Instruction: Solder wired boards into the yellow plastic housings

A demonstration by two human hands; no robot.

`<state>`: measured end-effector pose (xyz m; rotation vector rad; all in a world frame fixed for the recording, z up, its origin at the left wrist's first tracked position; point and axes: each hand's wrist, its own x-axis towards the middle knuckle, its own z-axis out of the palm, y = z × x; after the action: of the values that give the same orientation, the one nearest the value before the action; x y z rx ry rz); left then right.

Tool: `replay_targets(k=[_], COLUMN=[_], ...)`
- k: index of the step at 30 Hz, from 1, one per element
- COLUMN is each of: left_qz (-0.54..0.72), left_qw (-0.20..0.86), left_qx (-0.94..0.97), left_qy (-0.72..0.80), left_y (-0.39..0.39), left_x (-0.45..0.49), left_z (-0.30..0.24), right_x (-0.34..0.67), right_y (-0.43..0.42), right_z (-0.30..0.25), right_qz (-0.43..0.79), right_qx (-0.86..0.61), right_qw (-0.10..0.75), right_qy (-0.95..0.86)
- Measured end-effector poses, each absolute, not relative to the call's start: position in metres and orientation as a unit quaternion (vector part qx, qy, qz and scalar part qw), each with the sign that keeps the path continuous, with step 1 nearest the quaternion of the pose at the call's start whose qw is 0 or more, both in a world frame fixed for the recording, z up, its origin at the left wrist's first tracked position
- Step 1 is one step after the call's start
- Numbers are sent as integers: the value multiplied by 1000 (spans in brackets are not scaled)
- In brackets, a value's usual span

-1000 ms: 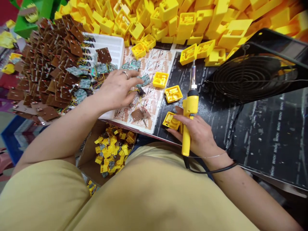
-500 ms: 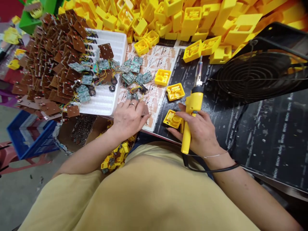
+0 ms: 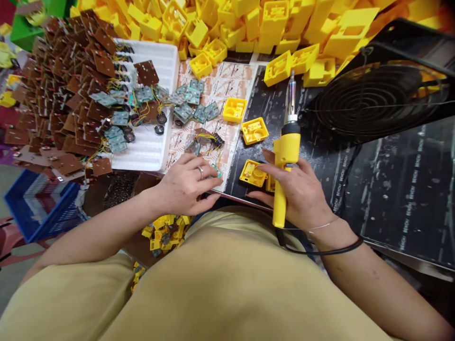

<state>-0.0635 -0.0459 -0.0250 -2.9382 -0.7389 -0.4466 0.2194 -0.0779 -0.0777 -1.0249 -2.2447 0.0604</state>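
My right hand (image 3: 302, 189) is wrapped round a yellow soldering iron (image 3: 286, 147) whose metal tip points away from me. The thumb and fingers of that hand reach around the edges of a small yellow plastic housing (image 3: 253, 173), with another yellow part partly hidden behind the handle. My left hand (image 3: 188, 184) has its fingers bent over a small green circuit board (image 3: 216, 170), mostly covered by the fingertips. Thin yellow wires run from it to a dark connector-like piece (image 3: 217, 139) and a brown board behind. Two more yellow housings, one a nearer housing (image 3: 254, 131), lie beyond.
Green circuit boards (image 3: 194, 94) lie beyond my left hand. A white foam tray (image 3: 151, 151) bears wired boards and a heap of brown boards (image 3: 67, 90). Yellow housings (image 3: 241, 28) are piled along the back. A black fan (image 3: 369, 104) stands at the right, a blue basket (image 3: 39, 203) lower left.
My left hand has moved toward me and slightly right, and a green board now shows at its fingertips. The right hand stays about the same beside the housing. The view has shifted slightly.
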Motion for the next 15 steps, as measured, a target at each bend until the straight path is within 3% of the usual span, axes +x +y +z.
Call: replay_targets(k=[3, 8, 15], left_qz=[-164, -46, 53], left_qw=[72, 73, 0], left_qx=[-924, -864, -853], left_qy=[-338, -496, -519], left_y=[-44, -34, -33], left_x=[-55, -31, -20], left_z=[-20, -17, -27], right_x=[221, 223, 238], right_y=[-77, -79, -84], right_z=[-77, -75, -72], right_qz=[22, 23, 45], right_qx=[-392, -393, -390], right_qw=[320, 316, 314], right_qy=[-862, -863, -864])
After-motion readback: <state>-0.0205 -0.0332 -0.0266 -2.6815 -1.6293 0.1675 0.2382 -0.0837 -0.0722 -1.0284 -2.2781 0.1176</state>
